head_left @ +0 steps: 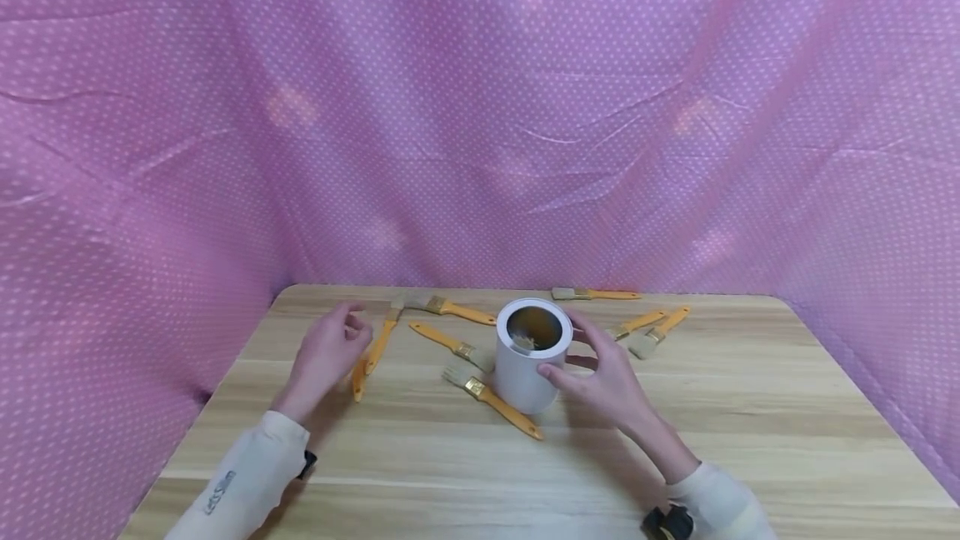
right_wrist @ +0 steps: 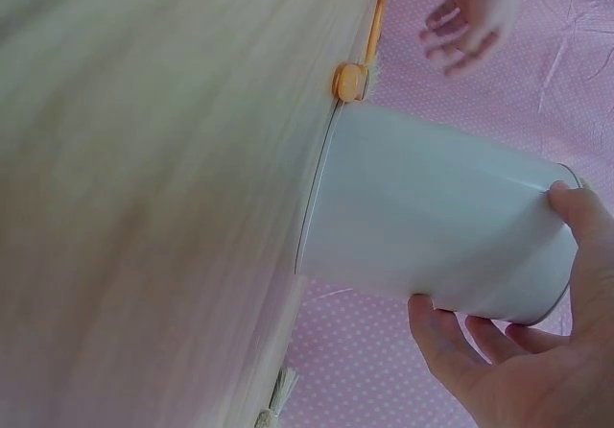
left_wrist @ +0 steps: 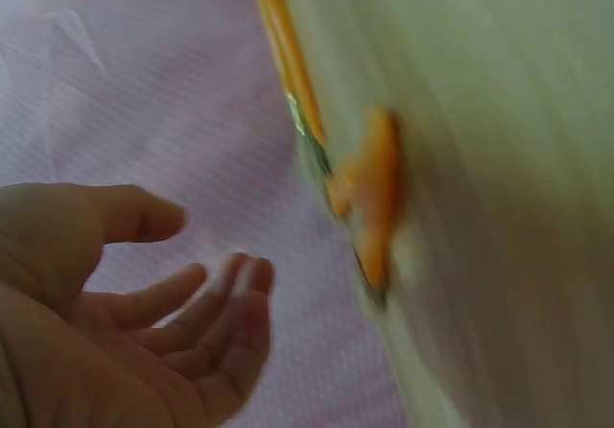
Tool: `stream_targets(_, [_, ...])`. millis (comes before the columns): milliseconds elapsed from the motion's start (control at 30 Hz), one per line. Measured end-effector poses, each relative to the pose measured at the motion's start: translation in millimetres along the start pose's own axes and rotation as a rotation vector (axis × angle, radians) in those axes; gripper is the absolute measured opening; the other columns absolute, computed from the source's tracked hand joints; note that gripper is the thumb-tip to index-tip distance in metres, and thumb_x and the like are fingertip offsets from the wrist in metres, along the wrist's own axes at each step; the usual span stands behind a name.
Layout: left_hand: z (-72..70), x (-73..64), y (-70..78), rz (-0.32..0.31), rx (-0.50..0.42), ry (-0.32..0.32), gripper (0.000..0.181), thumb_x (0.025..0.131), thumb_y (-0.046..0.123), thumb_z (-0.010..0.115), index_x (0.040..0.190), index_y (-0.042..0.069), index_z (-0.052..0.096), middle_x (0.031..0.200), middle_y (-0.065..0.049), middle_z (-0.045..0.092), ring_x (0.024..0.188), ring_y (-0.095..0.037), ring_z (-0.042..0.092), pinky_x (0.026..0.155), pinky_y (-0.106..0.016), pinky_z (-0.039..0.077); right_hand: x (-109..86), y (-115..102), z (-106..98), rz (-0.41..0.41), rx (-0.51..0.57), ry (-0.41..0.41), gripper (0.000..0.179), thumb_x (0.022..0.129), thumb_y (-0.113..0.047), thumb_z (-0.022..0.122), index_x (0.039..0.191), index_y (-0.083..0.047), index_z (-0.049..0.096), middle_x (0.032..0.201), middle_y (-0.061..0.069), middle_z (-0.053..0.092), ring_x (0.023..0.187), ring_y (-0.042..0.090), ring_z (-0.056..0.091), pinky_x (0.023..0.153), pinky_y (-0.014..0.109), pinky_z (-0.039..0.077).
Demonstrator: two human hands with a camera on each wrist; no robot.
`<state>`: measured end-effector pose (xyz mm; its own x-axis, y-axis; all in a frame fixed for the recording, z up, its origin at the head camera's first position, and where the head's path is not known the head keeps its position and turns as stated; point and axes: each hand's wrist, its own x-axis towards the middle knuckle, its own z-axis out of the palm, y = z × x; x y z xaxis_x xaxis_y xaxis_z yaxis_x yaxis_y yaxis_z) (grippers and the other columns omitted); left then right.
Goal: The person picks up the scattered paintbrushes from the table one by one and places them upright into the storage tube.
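Observation:
A white cylindrical can (head_left: 527, 382) stands upright on the table, and pale brush bristles (head_left: 523, 342) show inside its open top. My right hand (head_left: 606, 373) grips the can from its right side, thumb in front and fingers behind; the right wrist view shows the fingertips against the can (right_wrist: 432, 212) near its top. Off to the left, my left hand (head_left: 330, 352) is raised over the table with fingers loosely bent and nothing in it. Nearest to it lie two paintbrushes with orange handles (head_left: 381, 347); the left wrist view shows a blurred orange handle (left_wrist: 382, 193) apart from the fingers.
Around the can lie more paintbrushes: one in front (head_left: 510, 413), one to its left (head_left: 442, 337) and one behind that (head_left: 465, 312). Another paintbrush (head_left: 611, 295) lies by the back edge, and two more (head_left: 660, 332) are right of the can. Pink dotted cloth (head_left: 480, 123) hangs around the table.

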<state>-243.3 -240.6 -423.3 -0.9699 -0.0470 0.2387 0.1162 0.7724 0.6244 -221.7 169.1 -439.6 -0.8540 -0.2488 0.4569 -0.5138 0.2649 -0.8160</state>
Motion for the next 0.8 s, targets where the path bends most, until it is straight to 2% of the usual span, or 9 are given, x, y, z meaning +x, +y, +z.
stream_targets(100, [-3.1,0.8,-12.4,-0.061,0.103,-0.058,0.042,0.098,0.024,0.06,0.134,0.002,0.059,0.108,-0.011,0.068,0.091,-0.028,0.064,0.072,-0.044,0.054,-0.1,-0.4,-0.4,-0.006,-0.005,0.003,0.08,0.081,-0.024,0.09,0.149,-0.015,0.05,0.139,0.006,0.056,0.122,0.039,0.057,0.084,0.043,0.06])
stream_targets(167, [-4.1,1.9,-18.0,-0.094,0.143,-0.121,0.04,0.099,0.027,0.059,0.13,0.001,0.06,0.106,-0.011,0.067,0.084,-0.027,0.061,0.065,-0.041,0.051,0.1,-0.3,-0.3,-0.003,-0.007,0.005,0.08,0.08,-0.024,0.091,0.149,-0.016,0.05,0.139,0.005,0.056,0.121,0.037,0.057,0.084,0.041,0.06])
stream_targets(267, [-4.8,2.8,-22.0,-0.155,0.191,-0.201,0.035,0.099,0.029,0.061,0.121,0.001,0.061,0.101,-0.012,0.065,0.078,-0.026,0.057,0.06,-0.038,0.048,0.6,-0.7,0.9,-0.004,-0.01,0.004,0.081,0.08,-0.025,0.091,0.149,-0.016,0.05,0.138,0.003,0.057,0.121,0.036,0.058,0.085,0.038,0.06])
stream_targets(367, [-3.8,3.0,-22.7,-0.211,0.229,-0.25,0.032,0.096,0.03,0.064,0.111,0.002,0.059,0.093,-0.012,0.062,0.076,-0.027,0.055,0.059,-0.039,0.046,0.8,-0.2,1.8,-0.009,-0.006,0.004,0.08,0.08,-0.025,0.091,0.148,-0.016,0.05,0.138,0.004,0.057,0.121,0.037,0.058,0.084,0.037,0.06])
stream_targets(500, [-1.6,4.8,-22.2,-0.246,0.246,-0.261,0.032,0.093,0.029,0.068,0.105,0.002,0.057,0.086,-0.011,0.058,0.073,-0.028,0.054,0.059,-0.04,0.044,0.9,0.3,3.5,-0.01,-0.003,0.002,0.08,0.08,-0.023,0.09,0.149,-0.015,0.05,0.138,0.007,0.056,0.121,0.04,0.057,0.084,0.039,0.06])
stream_targets(633, [-1.1,8.2,-24.4,-0.239,0.248,-0.256,0.03,0.093,0.024,0.072,0.103,0.0,0.056,0.084,-0.012,0.057,0.07,-0.028,0.053,0.057,-0.039,0.044,0.8,-5.5,5.1,-0.002,-0.001,0.003,0.08,0.08,-0.014,0.09,0.149,-0.009,0.049,0.139,0.012,0.056,0.121,0.042,0.056,0.084,0.043,0.06])
stream_targets(733, [-2.4,11.2,-28.2,-0.217,0.258,-0.251,0.03,0.092,0.019,0.073,0.107,-0.003,0.059,0.092,-0.018,0.061,0.075,-0.029,0.056,0.06,-0.042,0.049,0.3,-17.8,4.2,-0.006,-0.001,0.008,0.08,0.08,-0.007,0.089,0.148,-0.002,0.048,0.138,0.018,0.056,0.12,0.043,0.056,0.084,0.047,0.06])
stream_targets(800, [-4.2,13.1,-30.9,-0.206,0.259,-0.25,0.032,0.092,0.015,0.072,0.113,-0.007,0.06,0.103,-0.024,0.063,0.082,-0.032,0.059,0.068,-0.047,0.053,0.2,-27.6,2.8,-0.005,0.0,0.008,0.078,0.08,-0.004,0.088,0.147,0.001,0.048,0.137,0.022,0.055,0.119,0.043,0.057,0.084,0.05,0.059])
